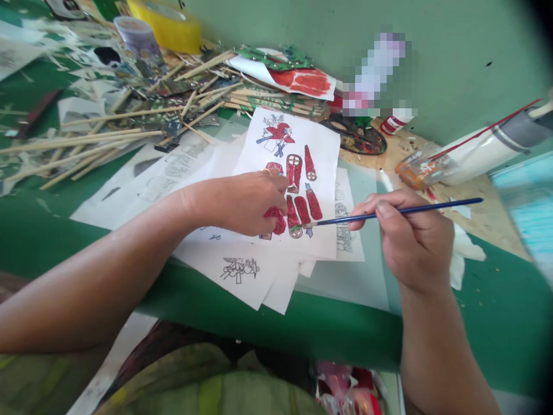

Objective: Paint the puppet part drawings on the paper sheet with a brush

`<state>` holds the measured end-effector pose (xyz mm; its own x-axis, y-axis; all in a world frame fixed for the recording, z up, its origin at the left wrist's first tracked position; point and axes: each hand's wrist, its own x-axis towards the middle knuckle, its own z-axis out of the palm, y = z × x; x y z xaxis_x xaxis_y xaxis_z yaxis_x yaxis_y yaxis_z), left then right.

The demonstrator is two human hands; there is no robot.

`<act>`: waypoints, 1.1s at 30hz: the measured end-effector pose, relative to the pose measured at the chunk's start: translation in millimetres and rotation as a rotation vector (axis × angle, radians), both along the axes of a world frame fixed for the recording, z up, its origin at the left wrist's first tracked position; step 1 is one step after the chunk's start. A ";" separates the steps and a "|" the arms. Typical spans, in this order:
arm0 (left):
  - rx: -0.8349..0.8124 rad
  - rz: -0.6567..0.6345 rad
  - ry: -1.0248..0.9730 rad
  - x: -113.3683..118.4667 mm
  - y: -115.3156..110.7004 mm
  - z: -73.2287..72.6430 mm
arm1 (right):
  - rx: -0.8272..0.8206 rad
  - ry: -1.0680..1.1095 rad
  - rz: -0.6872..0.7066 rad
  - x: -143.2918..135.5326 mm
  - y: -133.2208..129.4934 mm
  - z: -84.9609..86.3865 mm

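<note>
A white sheet of paper [322, 150] carries printed figure parts painted mostly red, with blue and green touches. My left hand [246, 202] lies on this sheet, fingers apart and pressing it down, a ring on one finger; it covers some of the red parts. In my right hand [415, 236] is a thin blue paintbrush [352, 218], pinched between thumb and fingers. The brush tip meets or hovers just over a round green-marked shape at the lower end of a red part. Under the painted sheet lie more printed sheets [254, 282] with uncoloured line drawings.
Thin wooden sticks [129, 135] and cut scraps pile up at the left and back. A dark paint palette [360, 138], a red-and-white bottle [395, 122] and a clear cup [423, 167] stand behind my right hand. Yellow tape [173, 29] sits at the back.
</note>
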<state>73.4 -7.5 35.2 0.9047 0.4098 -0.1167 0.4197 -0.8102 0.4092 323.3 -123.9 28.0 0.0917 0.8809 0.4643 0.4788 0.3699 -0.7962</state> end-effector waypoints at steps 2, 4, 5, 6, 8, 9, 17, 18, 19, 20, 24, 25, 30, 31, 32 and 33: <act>-0.007 0.001 0.012 -0.1 0.4 0.5 | -0.008 0.012 0.017 0.8 -0.7 0.6; -0.009 -0.001 0.023 -0.1 0.8 1.0 | -0.020 0.039 0.047 2.1 -1.0 1.4; -0.008 -0.004 0.025 -0.1 0.9 1.0 | -0.021 0.053 0.061 2.9 -0.9 1.6; -0.005 -0.006 0.025 -0.1 1.0 0.9 | -0.018 0.064 0.069 3.6 -0.7 1.8; -0.003 -0.007 0.019 0.0 1.1 0.2 | -0.016 0.069 0.074 4.5 -0.4 2.0; -0.003 -0.008 0.016 -0.1 1.1 -0.2 | -0.021 0.063 0.074 4.7 -0.3 2.0; 0.005 -0.011 0.017 -0.1 1.3 0.0 | -0.072 0.002 0.106 2.4 -2.1 2.2; 0.005 -0.009 0.018 0.1 1.1 0.2 | -0.075 -0.003 0.107 2.5 -2.0 1.8; 0.005 -0.008 0.018 0.2 0.9 0.3 | -0.076 -0.008 0.105 2.8 -1.9 1.4; 0.005 -0.006 0.017 0.2 0.8 0.3 | -0.079 -0.012 0.101 3.0 -1.8 1.0; 0.007 -0.009 0.005 -0.2 1.0 -0.7 | -0.093 -0.018 0.091 2.5 -1.8 1.1; 0.007 -0.009 0.004 -0.3 1.2 -1.0 | -0.100 -0.023 0.093 2.1 -2.0 1.7; 0.006 -0.003 0.006 -0.3 1.3 -1.3 | -0.107 -0.047 0.117 0.4 -3.0 4.8; 0.007 -0.007 0.000 -0.3 1.2 -1.1 | -0.105 -0.050 0.121 0.4 -3.0 4.8; 0.009 -0.011 -0.007 -0.3 1.1 -0.9 | -0.104 -0.051 0.122 0.6 -3.0 4.4; 0.012 -0.016 -0.013 -0.3 0.9 -0.7 | -0.104 -0.052 0.122 0.9 -2.8 3.7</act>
<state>73.1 -6.6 34.5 0.9125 0.3966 -0.1002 0.4015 -0.8215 0.4048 324.2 -126.8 31.7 -0.0409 0.9274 0.3718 0.4765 0.3452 -0.8086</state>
